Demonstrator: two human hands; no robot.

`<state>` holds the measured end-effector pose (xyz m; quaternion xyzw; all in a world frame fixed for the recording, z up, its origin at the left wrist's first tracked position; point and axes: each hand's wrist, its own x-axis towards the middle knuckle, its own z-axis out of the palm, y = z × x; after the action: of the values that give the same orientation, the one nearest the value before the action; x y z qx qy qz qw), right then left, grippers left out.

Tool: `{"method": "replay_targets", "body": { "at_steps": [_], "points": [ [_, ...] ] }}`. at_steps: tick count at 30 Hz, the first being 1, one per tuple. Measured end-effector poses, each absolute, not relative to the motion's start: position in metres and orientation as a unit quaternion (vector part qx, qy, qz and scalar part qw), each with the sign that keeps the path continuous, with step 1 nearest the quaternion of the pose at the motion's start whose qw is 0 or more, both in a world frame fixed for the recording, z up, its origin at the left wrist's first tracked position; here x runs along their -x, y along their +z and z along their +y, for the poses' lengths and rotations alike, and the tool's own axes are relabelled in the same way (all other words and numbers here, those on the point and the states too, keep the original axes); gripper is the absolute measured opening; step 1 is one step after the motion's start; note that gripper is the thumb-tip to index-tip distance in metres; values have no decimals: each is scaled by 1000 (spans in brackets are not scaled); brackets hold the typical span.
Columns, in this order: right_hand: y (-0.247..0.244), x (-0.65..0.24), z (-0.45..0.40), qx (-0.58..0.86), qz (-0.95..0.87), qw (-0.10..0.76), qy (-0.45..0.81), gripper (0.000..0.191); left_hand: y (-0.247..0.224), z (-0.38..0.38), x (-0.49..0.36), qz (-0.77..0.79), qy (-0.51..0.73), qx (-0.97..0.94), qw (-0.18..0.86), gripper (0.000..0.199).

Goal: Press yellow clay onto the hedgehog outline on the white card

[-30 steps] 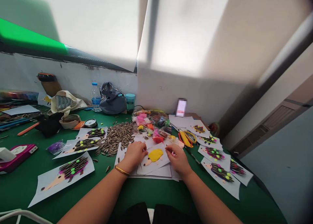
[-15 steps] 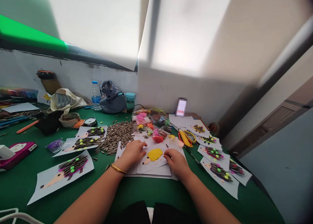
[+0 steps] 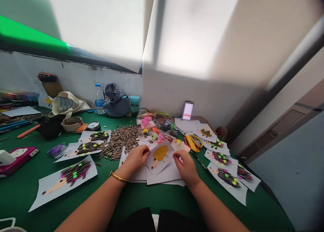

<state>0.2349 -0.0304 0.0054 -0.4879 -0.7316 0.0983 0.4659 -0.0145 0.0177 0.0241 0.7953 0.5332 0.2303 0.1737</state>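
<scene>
Between my hands a white sheet with a yellow clay hedgehog body (image 3: 160,152) is raised and tilted over other white papers (image 3: 164,177). The figure has a peach face with a dark nose and small peach feet. My left hand (image 3: 136,159) pinches the sheet's left edge between thumb and fingers. Beside the sheet's right edge is my right hand (image 3: 186,166), its thumb and fingertips curled together; whether they touch the paper is hard to make out. A pile of striped sunflower seeds (image 3: 124,139) lies beyond my left hand.
Finished hedgehog pictures lie at the left (image 3: 67,179) and right (image 3: 227,181). Bagged coloured clay (image 3: 162,124), yellow scissors (image 3: 192,143) and a pen (image 3: 199,160) are farther back. A magenta power strip (image 3: 19,161) sits at far left; a bottle (image 3: 99,100) stands near the wall.
The sheet with the yellow body has been lifted from the papers and tilted upward, its corner now pointing away. My left hand has closed on its edge. My right hand has shifted slightly right.
</scene>
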Motion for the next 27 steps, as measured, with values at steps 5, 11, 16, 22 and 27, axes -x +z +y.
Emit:
{"method": "replay_targets", "body": {
  "at_steps": [5, 11, 16, 22, 27],
  "points": [
    [3, -232, -31, 493, -756, 415, 116, 14, 21, 16, 14, 576, 197, -779, 148, 17],
    [-6, -219, -31, 472, -815, 314, 120, 20, 21, 14, 10, 589, 164, -785, 106, 29],
    [-7, -224, -27, 505, -803, 301, 97, 14, 18, 16, 12, 582, 177, -785, 121, 26],
    [-4, -245, -17, 589, -727, 336, 108, 17, 18, 22, 15, 572, 206, -782, 138, 14],
    [-3, -244, -17, 611, -709, 326, 133, 30, 19, 25, 19, 543, 323, -758, 163, 17]
  ]
}}
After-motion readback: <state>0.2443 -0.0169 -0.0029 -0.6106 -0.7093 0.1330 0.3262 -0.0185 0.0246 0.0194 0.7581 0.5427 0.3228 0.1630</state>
